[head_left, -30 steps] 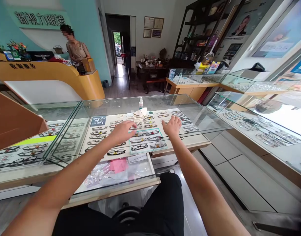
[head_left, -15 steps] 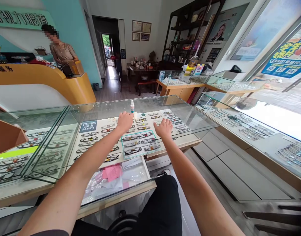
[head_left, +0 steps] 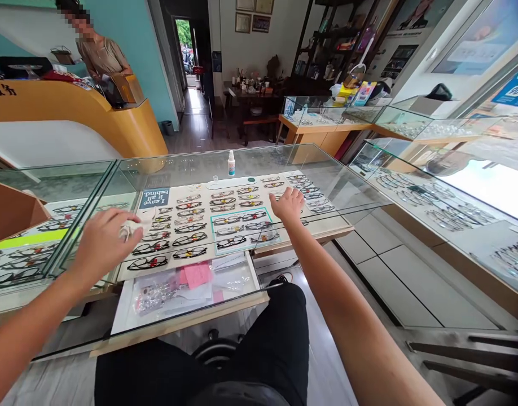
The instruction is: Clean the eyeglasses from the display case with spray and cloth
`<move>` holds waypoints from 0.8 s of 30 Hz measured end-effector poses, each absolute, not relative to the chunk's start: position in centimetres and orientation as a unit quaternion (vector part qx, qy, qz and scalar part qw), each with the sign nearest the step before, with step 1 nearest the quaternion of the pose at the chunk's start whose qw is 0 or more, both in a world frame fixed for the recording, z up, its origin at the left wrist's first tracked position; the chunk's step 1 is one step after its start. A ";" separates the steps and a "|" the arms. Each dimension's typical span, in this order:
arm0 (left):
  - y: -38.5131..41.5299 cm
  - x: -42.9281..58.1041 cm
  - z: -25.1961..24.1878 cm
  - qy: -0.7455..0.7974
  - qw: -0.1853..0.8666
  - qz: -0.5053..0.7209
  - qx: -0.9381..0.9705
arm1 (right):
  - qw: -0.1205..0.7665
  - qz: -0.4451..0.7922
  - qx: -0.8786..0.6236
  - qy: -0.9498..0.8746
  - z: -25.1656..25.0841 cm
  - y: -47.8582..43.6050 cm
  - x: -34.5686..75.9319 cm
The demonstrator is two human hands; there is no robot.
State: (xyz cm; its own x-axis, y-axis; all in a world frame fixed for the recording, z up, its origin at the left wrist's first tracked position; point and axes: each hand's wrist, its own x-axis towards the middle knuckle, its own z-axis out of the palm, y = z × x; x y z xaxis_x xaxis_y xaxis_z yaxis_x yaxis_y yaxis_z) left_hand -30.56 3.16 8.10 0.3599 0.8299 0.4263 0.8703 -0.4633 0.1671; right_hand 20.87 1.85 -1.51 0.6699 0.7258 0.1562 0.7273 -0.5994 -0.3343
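My left hand (head_left: 106, 239) is over the left part of the glass display case (head_left: 187, 163), fingers curved around a whitish crumpled cloth or tissue (head_left: 131, 226), partly hidden by the fingers. My right hand (head_left: 289, 204) lies on the glass farther right with its fingers spread and nothing in it. Beneath the glass are rows of eyeglasses (head_left: 190, 228), some inside a teal-edged frame. A white spray bottle (head_left: 231, 164) stands upright on the glass near the far edge. To its left sits a small clear cap (head_left: 215, 179).
An open drawer (head_left: 126, 307) with plastic bags and pink paper is in front of my knees. Another glass case (head_left: 411, 192) stands to the right. A brown box (head_left: 13, 217) is at the left edge. A person (head_left: 102, 56) stands behind the curved counter (head_left: 90, 113).
My left hand has swept left and nearer with the cloth, away from the spray bottle. My right hand stays on the glass. The view has tilted down a little.
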 end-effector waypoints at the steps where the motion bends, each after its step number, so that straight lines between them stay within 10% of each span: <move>1: 1.7 -29.4 7.9 -0.489 -0.025 -0.219 -0.844 | 0.184 0.000 -0.900 -0.395 -1.6 2.1 21.0; 7: -4.8 -18.7 3.3 -0.306 -0.402 0.003 -0.863 | 0.151 0.018 -0.899 -0.410 -0.7 1.7 22.9; 24: 8.2 -8.1 -10.5 -0.325 -0.177 -0.031 -0.928 | 0.168 -0.003 -0.859 -0.484 -0.7 -1.8 25.6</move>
